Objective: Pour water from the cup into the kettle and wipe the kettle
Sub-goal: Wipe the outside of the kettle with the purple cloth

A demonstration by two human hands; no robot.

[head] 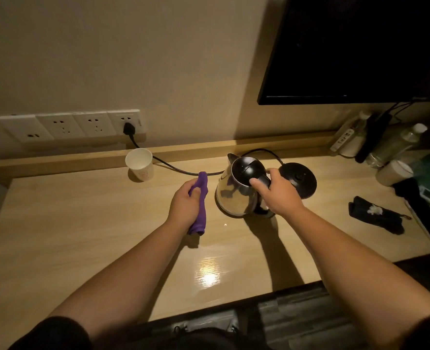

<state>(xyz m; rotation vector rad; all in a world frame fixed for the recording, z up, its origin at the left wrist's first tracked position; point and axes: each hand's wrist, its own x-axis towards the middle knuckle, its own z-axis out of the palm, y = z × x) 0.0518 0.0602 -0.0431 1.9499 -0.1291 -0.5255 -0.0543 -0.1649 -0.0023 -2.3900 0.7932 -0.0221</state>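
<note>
The left hand (186, 198) squeezed the rolled purple cloth (200, 203), pointing away, just left of the shiny kettle (236, 195) on the desk (82, 223), while the right hand (279, 192) gripped its handle.

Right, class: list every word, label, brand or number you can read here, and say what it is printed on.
No text is legible.
Paper cup: faint pinkish print, too blurred to read.
White remote: dark markings, too small to read.
Wall sockets: no readable marking.
Kettle: no label visible.
</note>
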